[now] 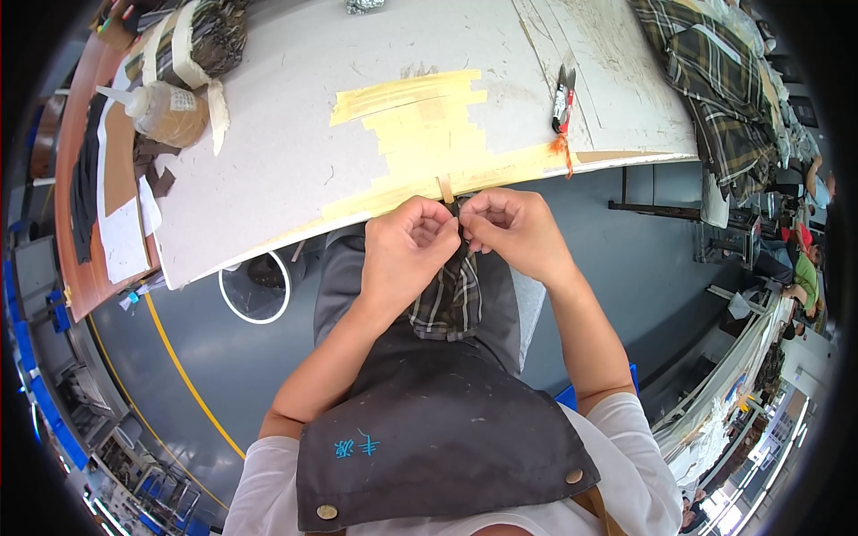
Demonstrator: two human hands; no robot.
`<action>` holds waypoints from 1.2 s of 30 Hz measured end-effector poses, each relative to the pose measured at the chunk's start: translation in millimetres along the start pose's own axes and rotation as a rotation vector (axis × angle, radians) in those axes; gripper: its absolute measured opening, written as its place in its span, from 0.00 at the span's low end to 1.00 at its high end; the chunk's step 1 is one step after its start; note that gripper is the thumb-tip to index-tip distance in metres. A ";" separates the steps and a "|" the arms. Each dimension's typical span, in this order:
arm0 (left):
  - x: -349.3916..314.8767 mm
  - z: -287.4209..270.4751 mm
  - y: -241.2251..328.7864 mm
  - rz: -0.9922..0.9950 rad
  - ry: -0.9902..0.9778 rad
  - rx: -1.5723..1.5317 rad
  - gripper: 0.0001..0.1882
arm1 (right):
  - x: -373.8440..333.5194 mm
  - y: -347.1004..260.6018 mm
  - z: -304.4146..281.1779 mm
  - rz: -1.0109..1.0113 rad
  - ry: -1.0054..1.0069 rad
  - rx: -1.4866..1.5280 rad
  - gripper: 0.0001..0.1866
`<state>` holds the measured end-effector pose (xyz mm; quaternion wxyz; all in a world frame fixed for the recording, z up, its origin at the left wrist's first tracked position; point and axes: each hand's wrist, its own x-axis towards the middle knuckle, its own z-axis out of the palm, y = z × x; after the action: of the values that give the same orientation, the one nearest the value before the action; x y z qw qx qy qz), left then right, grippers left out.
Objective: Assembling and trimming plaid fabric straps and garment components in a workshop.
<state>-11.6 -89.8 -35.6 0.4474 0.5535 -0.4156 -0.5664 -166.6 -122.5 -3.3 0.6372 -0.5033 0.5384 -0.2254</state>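
At the table's front edge, my left hand (407, 255) and my right hand (521, 234) meet, thumbs and forefingers pinched together. Between them they grip the top of a dark plaid cloth piece (450, 304), which hangs down over my lap. My fingertips partly cover the gripped part. Just above them, a narrow tan strip (445, 188) pokes over the edge; whether it joins the cloth I cannot tell. Yellow tape (429, 134) covers the white tabletop (277, 116) in front of my hands.
Red-and-black snips (564, 100) with an orange tie lie at the right of the tabletop. Plaid cloth (724, 98) is heaped far right. On the left stand a squeeze bottle (174, 114) of amber liquid and a plaid bundle (210, 40). A white-rimmed bin (284, 299) sits below.
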 end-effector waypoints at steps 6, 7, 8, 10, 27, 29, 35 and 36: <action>3.6 -1.9 10.3 0.019 -0.025 0.102 0.03 | 1.9 1.6 -1.4 0.005 -0.012 0.010 0.04; 3.6 -2.1 11.3 0.027 -0.025 0.122 0.03 | 2.0 1.2 -1.3 -0.002 -0.017 0.006 0.04; 3.3 -2.2 12.6 0.035 -0.025 0.142 0.03 | 1.8 1.0 -1.2 -0.009 -0.022 0.002 0.04; 1.6 -2.4 17.0 0.082 -0.039 0.199 0.02 | 2.6 4.7 -0.3 -0.039 -0.006 -0.037 0.04; 1.8 -5.8 2.5 -0.008 -0.076 0.096 0.03 | 2.2 9.0 2.2 -0.057 0.074 0.030 0.04; 1.6 -5.6 4.4 -0.040 -0.067 0.039 0.03 | 0.5 10.6 3.1 -0.079 0.103 -0.075 0.05; 0.9 -6.4 3.8 0.039 -0.089 0.142 0.03 | -4.0 -1.3 12.5 -0.338 0.202 -0.351 0.02; 1.0 -6.4 3.0 0.039 -0.090 0.142 0.03 | -3.3 -0.9 12.0 -0.338 0.203 -0.352 0.02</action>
<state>-5.0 -91.3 -33.3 0.3989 0.5496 -0.4849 -0.5510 -156.5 -115.4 -2.0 0.4361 -0.6639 0.5388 -0.2807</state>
